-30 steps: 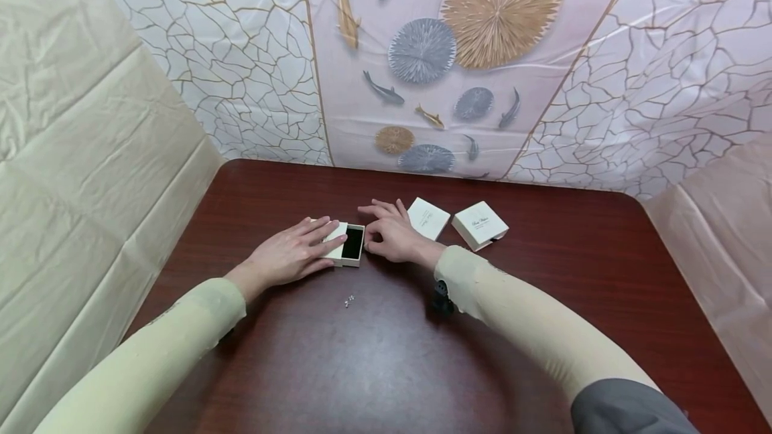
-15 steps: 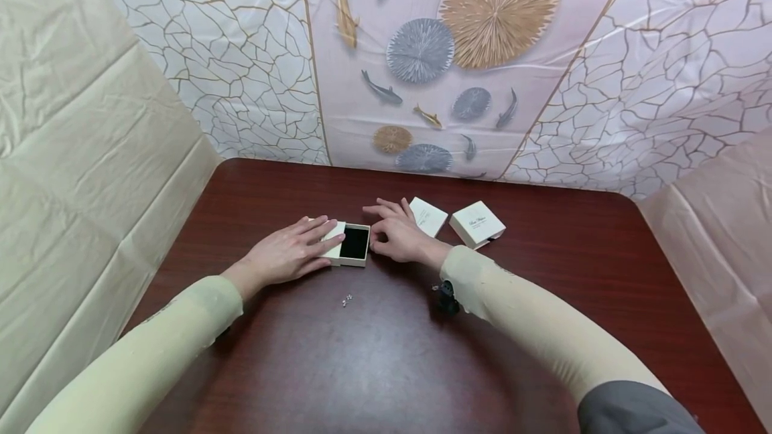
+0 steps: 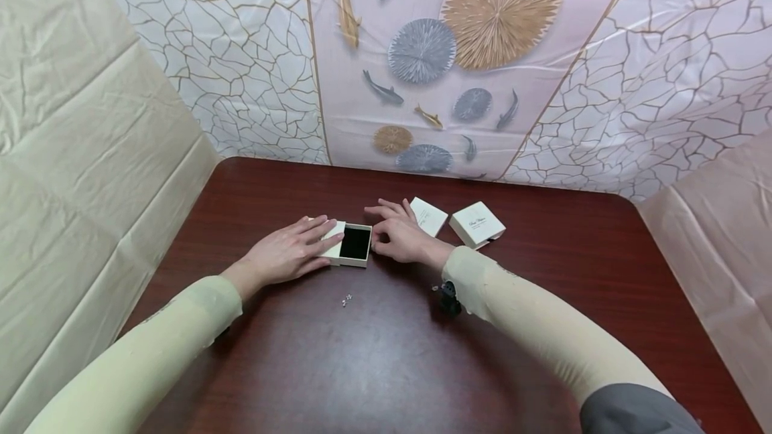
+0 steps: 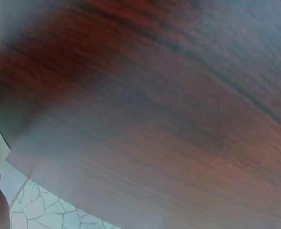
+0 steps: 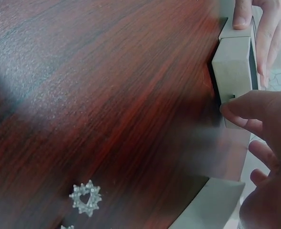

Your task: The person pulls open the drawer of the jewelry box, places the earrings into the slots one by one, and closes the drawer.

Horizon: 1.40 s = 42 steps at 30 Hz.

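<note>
Drawer: I see it part-way out of the right end of its sleeve, black lining facing up, the pair flat on the table.
Left hand: laid across the sleeve, fingers straight and a little spread, curled round nothing I can see.
Right hand: thumb and finger drawn narrow, pinching at the drawer's outer end, by a small dark notch that I see from the right wrist.
Slide line: sleeve and drawer run left to right between the hands; I judge any pull or push depends on that axis. The drawer lies directly left of the right hand, which touches its outer end; the left fingertips reach about the sleeve's mouth.
Trinkets: tiny, on the near side of the drawer, apart from both hands.
White boxes: two, to the right; one partly behind the right hand.
</note>
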{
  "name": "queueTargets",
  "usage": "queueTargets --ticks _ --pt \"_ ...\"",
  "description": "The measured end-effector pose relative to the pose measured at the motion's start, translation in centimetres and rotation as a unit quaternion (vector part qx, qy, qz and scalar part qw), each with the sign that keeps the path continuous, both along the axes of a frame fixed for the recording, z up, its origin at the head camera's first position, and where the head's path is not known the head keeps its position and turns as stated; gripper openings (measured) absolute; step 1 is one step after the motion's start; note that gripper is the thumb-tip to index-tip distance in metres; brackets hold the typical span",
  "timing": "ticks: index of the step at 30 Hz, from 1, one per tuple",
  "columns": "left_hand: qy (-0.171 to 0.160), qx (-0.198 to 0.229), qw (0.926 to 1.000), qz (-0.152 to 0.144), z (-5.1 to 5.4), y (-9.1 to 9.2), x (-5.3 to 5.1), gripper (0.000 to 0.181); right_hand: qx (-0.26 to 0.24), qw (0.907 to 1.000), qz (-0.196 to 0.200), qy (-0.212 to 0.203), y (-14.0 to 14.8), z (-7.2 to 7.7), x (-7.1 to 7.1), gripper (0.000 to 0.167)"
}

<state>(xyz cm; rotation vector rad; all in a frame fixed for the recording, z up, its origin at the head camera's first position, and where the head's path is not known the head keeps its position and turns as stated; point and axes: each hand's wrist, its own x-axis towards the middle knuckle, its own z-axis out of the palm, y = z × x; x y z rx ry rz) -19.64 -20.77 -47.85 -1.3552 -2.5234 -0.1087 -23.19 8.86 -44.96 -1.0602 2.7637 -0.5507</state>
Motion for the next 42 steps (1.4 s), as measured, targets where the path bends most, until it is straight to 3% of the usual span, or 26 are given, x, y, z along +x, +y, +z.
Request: queueTargets --ticks 10,17,23,31,42 --pt "-0.005 -0.007 1.0 0.001 0.2 0.1 -0.1 0.056 -0.001 0.9999 -0.011 0.002 0.5 0.4 0.3 0.014" --pt "-0.009 0.001 1.0 -0.001 0.4 0.1 -0.1 0.056 -0.001 0.9957 0.011 0.092 0.9 1.9 1.7 0.011" --pt "-0.008 -0.002 1.0 0.0 0.4 0.1 -0.1 0.057 0.007 0.9838 0.081 0.16 0.6 3.1 3.9 0.014" --pt "-0.012 -0.008 0.9999 0.004 0.3 0.0 0.1 0.057 0.032 0.9633 0.155 0.217 -0.6 3.2 6.4 0.019" --pt "-0.006 -0.003 1.0 -0.005 0.2 0.0 0.1 0.058 0.076 0.9418 0.194 0.264 -1.8 2.0 8.4 0.011"
